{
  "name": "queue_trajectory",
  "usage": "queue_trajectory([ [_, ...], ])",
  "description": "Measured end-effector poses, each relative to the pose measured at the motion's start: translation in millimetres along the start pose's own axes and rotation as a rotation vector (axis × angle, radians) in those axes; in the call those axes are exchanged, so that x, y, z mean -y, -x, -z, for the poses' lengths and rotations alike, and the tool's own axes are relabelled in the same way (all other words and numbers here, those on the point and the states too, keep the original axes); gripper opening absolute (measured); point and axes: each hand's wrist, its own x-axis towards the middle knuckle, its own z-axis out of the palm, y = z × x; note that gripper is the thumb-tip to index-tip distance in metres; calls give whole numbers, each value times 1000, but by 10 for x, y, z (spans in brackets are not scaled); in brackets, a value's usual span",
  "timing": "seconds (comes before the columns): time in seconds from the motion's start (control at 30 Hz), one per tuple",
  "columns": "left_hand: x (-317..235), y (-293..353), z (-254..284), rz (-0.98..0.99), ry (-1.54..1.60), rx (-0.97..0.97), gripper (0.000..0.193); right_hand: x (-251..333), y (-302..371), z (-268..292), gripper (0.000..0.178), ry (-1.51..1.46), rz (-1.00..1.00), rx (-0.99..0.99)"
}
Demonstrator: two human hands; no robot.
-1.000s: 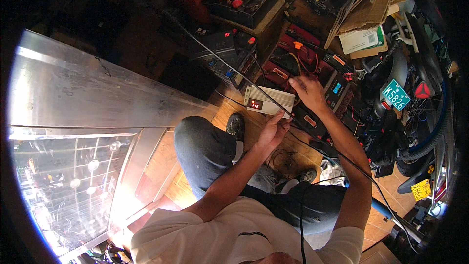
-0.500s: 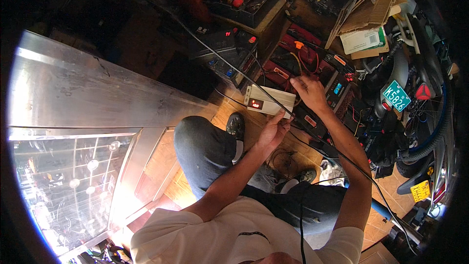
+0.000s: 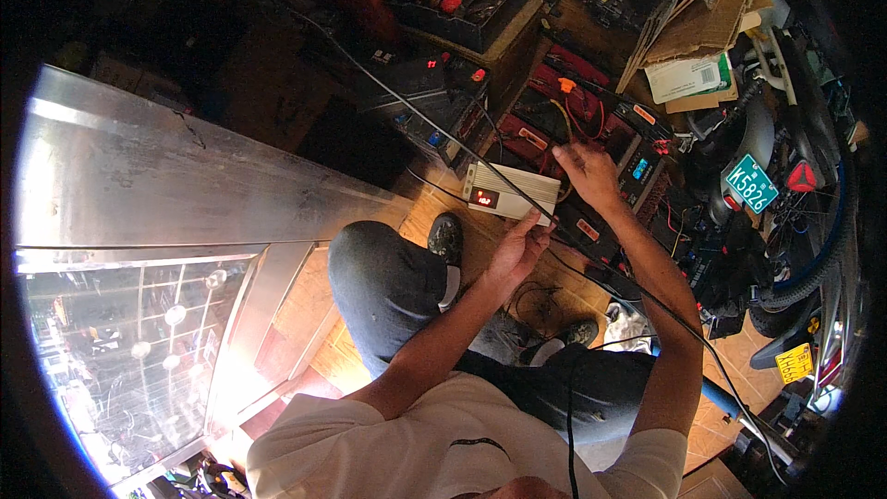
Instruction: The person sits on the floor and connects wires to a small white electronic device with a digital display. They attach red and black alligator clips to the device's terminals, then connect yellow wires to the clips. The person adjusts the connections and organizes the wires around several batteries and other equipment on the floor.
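My left hand (image 3: 519, 248) pinches the near right edge of a silver finned metal box (image 3: 540, 182) with its fingertips. A lit red digital readout (image 3: 484, 198) sits at the box's left end. My right hand (image 3: 591, 174) is just right of the box, fingers bent together above a group of dark red batteries (image 3: 545, 111). Whatever its fingers grip, if anything, is too small to make out. Thin wires (image 3: 584, 120) and an orange clip (image 3: 565, 85) lie beyond it. A black cable (image 3: 434, 120) crosses over the box and past my right forearm.
A small device with a blue screen (image 3: 640, 168) is right of my right hand. Beyond stands a tool tray (image 3: 490, 23), with a dark battery (image 3: 407, 83) nearer. Cardboard (image 3: 702, 14) and a parked bike (image 3: 753, 134) crowd the right; a metal door (image 3: 203, 176) stands left.
My right hand has shifted very slightly to the right. The red readout shows different digits. My left hand keeps its hold on the metal box.
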Motion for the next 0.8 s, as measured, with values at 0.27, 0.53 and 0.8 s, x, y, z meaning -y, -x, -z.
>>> queue_trajectory([
  [0.27, -49, 51, -140, 18, -3, -113, 25, -161, -132, -26, 50, -50, 39, -126],
  [0.53, -69, 47, -137, 4, -30, -92, 27, -276, -342, 53, 53, -20, -89, -114],
  [0.8, -94, 61, -86, 47, -18, -116, 34, -370, -536, 21, 58, -10, -98, -154],
])
